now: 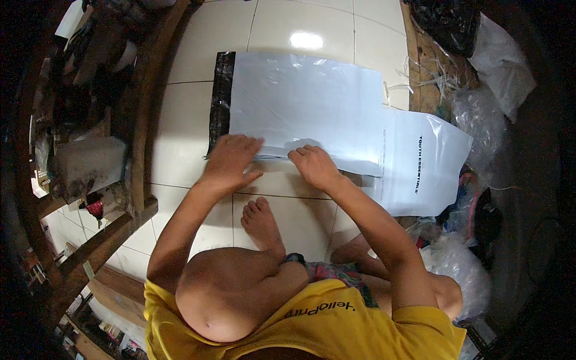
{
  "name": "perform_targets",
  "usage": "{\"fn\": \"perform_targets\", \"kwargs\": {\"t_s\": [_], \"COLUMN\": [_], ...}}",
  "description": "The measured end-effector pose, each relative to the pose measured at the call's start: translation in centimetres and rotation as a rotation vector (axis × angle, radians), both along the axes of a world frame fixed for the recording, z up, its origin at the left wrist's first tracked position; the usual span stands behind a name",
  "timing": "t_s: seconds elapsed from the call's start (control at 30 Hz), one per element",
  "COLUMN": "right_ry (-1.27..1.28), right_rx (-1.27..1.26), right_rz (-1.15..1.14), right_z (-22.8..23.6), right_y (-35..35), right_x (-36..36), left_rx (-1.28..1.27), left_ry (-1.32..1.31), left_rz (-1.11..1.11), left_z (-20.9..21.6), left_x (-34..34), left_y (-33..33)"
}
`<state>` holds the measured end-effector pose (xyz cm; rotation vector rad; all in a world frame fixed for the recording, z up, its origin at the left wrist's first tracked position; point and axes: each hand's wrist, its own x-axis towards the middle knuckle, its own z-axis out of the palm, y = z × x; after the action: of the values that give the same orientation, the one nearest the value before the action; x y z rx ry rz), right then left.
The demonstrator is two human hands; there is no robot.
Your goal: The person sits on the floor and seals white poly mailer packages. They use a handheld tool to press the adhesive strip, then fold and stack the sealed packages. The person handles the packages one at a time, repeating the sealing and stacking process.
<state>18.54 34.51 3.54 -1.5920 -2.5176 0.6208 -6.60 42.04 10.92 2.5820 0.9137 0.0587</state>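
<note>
Left grip released, spread at near-left corner of white bag stack; right grip curled at its near edge, can't tell if pinching. Stack lies on tiled floor, mostly beyond both grips.

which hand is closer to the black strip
Left. The left hand is by the near end of the black strip; the right hand is farther right, at the near edge of the white bags.

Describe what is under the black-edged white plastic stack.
Pale floor tiles show around the stack, and a printed white bag appears tucked beneath its right end. How far it reaches is covered.
</note>
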Motion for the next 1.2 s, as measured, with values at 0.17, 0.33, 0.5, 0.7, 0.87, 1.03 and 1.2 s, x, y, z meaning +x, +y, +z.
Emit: {"fn": "perform_targets", "kwargs": {"t_s": [0.17, 0.33, 0.5, 0.7, 0.87, 1.03, 1.2], "right_ry": [0.019, -0.094, -0.117, -0.215, -0.17, -0.391, -0.461], "right_rx": [-0.09, -0.18, -0.439, -0.223, 0.168, 0.014, -0.006], "right_rz": [-0.03, -0.211, -0.432, -0.639, -0.14, -0.064, -0.06], "right_z": [1.0, 2.3, 4.9, 2.9, 4.9, 2.2, 1.9], "right_y": [0.2, -3.1, -2.9, -2.5, -1.4, -1.3, -0.4], "right_x": [2.0, 11.9, 17.6, 17.2, 10.5, 8.3, 8.3], "left_rx": [-0.175, -0.254, -0.317, -0.368, -0.394, -0.349, 0.053], "left_ry": [0.294, 0.171, 0.187, 0.225, 0.284, 0.29, -0.051], "left_rz": [0.028, 0.09, 0.12, 0.108, 0.13, 0.152, 0.055], "left_z": [-6.6, -6.9, -6.8, -7.7, -6.8, -5.5, -4.8], "left_x": [1.1, 0.7, 0.5, 0.6, 1.5, 2.2, 1.9], "left_y": [1.6, 2.2, 3.0, 4.4, 5.3, 6.1, 4.7]}}
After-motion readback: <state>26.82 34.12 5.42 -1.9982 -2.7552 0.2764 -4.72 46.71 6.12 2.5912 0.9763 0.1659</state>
